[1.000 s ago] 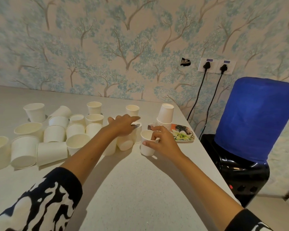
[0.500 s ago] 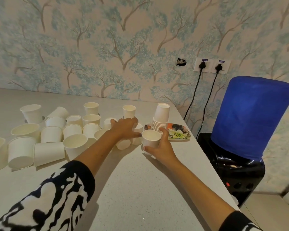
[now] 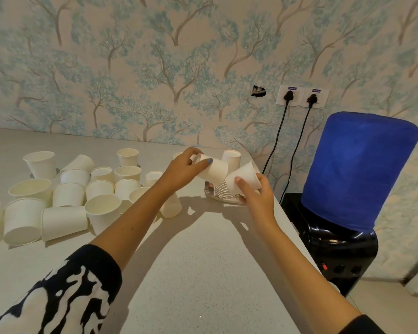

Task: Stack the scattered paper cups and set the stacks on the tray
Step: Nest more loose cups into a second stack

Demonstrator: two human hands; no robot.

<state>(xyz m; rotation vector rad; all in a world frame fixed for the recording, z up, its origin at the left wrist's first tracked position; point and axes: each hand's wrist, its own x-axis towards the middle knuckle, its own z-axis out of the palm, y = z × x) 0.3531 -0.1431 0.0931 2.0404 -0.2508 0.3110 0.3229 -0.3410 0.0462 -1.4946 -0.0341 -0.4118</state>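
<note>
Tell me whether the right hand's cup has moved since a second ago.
Yes. The cup in the right hand was standing on the counter; now it is lifted and tipped, in front of the stack on the tray.

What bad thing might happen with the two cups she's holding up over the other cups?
1. The left hand and right hand each hold a tilted cup in the air; a missed fit could drop one.
2. Both cups hang just above the upside-down stack on the tray, so a bump might topple it.
3. The left forearm crosses over loose cups and might knock them.
</note>
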